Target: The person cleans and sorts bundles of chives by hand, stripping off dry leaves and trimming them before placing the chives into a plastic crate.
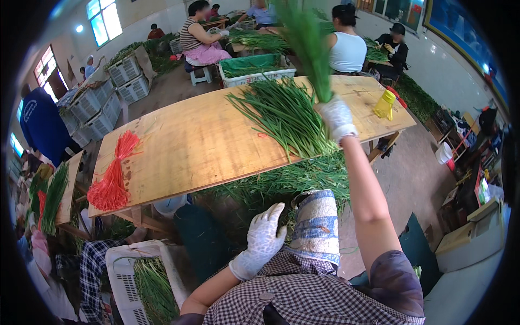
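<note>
My right hand point(337, 118), in a pale patterned glove, is raised over the right part of the wooden table point(187, 138). It grips a bunch of long green stalks point(315, 53), probably garlic chives, upright and blurred at the top. Beneath and left of that hand a loose heap of the same chives point(280, 115) lies on the boards, cut ends towards me. My left hand point(264, 235), gloved alike, hovers above my lap with nothing in it, thumb apart from the fingers. A red tie strip point(262, 135) rests beside the heap.
A bundle of red plastic ties point(115, 174) lies at the table's left end, a yellow bottle point(384, 104) at its right. Chive scraps point(280, 183) are piled below the front edge. A white crate point(152, 280) of chives stands lower left. Several people sit at tables beyond.
</note>
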`<state>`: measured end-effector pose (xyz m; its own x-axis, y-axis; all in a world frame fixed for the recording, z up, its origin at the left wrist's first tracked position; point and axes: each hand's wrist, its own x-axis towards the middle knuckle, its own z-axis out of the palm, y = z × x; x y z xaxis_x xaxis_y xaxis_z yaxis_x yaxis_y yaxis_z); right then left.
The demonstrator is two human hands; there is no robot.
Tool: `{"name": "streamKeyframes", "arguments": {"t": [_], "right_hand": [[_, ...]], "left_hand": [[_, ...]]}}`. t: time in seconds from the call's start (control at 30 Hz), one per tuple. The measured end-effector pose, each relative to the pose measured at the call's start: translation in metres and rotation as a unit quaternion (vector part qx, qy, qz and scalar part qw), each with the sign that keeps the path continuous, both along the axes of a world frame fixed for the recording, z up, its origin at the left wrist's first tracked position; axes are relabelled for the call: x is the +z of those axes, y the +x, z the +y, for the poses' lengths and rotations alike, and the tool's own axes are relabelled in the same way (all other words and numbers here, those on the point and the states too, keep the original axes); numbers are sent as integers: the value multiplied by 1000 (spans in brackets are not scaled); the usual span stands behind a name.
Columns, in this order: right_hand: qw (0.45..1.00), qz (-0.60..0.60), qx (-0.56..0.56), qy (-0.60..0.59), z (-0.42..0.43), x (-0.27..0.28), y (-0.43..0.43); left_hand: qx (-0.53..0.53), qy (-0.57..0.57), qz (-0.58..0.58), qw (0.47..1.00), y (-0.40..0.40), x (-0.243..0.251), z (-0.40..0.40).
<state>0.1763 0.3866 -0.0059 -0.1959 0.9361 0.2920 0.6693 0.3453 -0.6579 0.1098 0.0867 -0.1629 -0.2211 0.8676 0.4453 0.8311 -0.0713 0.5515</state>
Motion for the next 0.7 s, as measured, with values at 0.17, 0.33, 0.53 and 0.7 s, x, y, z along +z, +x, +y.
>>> {"name": "streamKeyframes", "arguments": {"t": [0.17,0.33,0.53,0.7], "right_hand": [[970,-242,4,36,8,-79,-66],[956,-248,157,-17,-21,-55,-71],[894,-418,45,154,40,-77,-36],[890,-339,87,293,-65,-48,-89]], "left_hand": [[63,-74,-53,994,-42,-41,-52],[118,-138,-137,974,-68,-41,-115],[180,-66,-145,971,-83,-51,-159],[269,45,-155,950,-83,-58,-201]]}}
